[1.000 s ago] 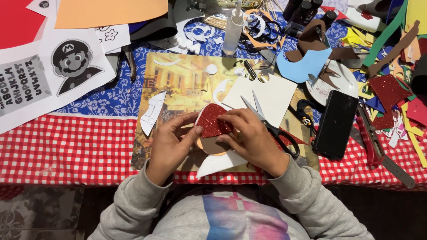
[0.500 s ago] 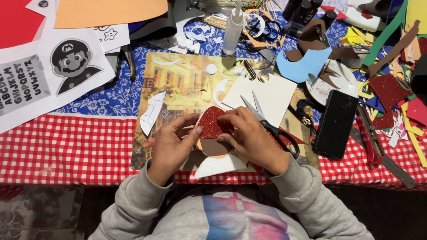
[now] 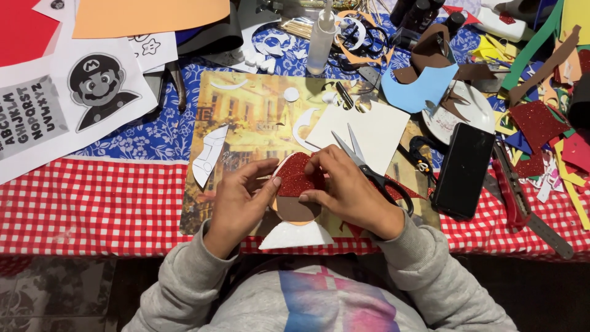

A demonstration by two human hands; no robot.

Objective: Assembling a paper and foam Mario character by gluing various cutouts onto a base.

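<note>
Both hands meet over a picture-printed rectangular work mat (image 3: 246,123) near the front edge of the counter (image 3: 92,203), which wears a red-and-white checked cloth. The left hand (image 3: 236,206) and right hand (image 3: 344,187) each close thumb and fingers on a red glitter foam piece (image 3: 298,175), pinching it from opposite sides, apparently to seat it flat over a brown rounded foam shape (image 3: 296,210) and a white foam base (image 3: 295,237) beneath. Black-handled scissors (image 3: 369,169) lie open just beside the right hand. A clear glue bottle with a white nozzle (image 3: 322,40) stands upright at the back. A white printed sheet with a black-and-white capped cartoon figure and block lettering (image 3: 74,98) lies far left; a black phone (image 3: 462,169) rests right.
</note>
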